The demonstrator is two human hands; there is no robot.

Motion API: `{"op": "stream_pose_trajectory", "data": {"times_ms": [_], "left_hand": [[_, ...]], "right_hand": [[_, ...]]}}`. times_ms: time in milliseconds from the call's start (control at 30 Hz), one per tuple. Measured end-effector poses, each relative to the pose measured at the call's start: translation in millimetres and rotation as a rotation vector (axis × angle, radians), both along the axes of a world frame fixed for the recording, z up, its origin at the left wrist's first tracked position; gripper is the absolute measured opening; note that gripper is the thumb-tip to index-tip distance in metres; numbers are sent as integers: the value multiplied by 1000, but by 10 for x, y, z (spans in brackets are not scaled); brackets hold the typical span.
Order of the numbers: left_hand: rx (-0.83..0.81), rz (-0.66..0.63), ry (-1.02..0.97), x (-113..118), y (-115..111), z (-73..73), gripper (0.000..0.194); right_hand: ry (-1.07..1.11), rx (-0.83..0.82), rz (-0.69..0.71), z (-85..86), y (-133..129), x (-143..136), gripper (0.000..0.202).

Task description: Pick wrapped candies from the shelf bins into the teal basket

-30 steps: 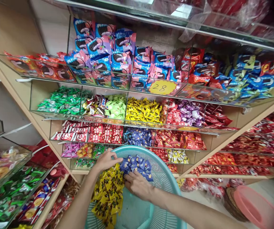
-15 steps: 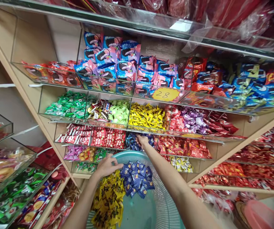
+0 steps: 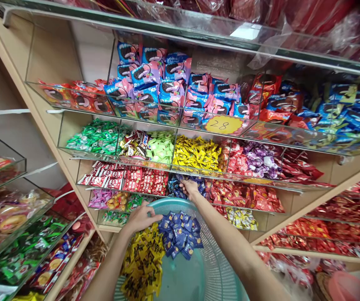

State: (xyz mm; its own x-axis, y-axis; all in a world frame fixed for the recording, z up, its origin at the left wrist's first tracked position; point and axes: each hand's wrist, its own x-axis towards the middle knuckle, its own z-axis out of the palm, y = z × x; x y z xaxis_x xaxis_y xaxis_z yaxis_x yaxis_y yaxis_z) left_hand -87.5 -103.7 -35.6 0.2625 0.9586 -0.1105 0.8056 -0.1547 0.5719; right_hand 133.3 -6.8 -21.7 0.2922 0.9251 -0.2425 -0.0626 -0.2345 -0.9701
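A teal plastic basket (image 3: 199,280) stands below the shelves. Inside it, yellow candy packets (image 3: 144,263) lie on the left and dark blue packets (image 3: 180,235) at the back. My left hand (image 3: 143,216) is at the basket's back left rim, thumb and fingers apart, with nothing seen in it. My right hand (image 3: 190,188) reaches into a shelf compartment of dark blue packets (image 3: 175,186), its fingers curled down among them. Whether a packet is between those fingers is too small to tell.
Glass-fronted shelves (image 3: 155,165) hold red, green, yellow and purple packets on both sides. A yellow label (image 3: 224,124) marks the upper shelf. More trays stand at the left, and a pink tub (image 3: 349,287) at the lower right.
The shelves have shifted slightly to the right in the view. My right hand stays among the blue packets, its fingers slightly moved. My left hand has hardly moved.
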Motion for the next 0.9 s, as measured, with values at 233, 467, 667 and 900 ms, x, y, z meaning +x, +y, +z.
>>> {"op": "stream_pose_trajectory", "data": {"times_ms": [233,467,667,900], "left_hand": [[-38,24,-67,17,17,9,61],[3,-56,-73,42,41,-43,54],[30,-94,-67,21,40,-73,38],[30,-139,-59,12,44,-54,32]], "right_hand": [[-90,79,281,-211,-915,-16,28],[-230,144,453,-443,-1408,-183,33],[-245,137,440,-458,-1421,-205,33],[-188,113,424,-487,-1433,-245,34]]}}
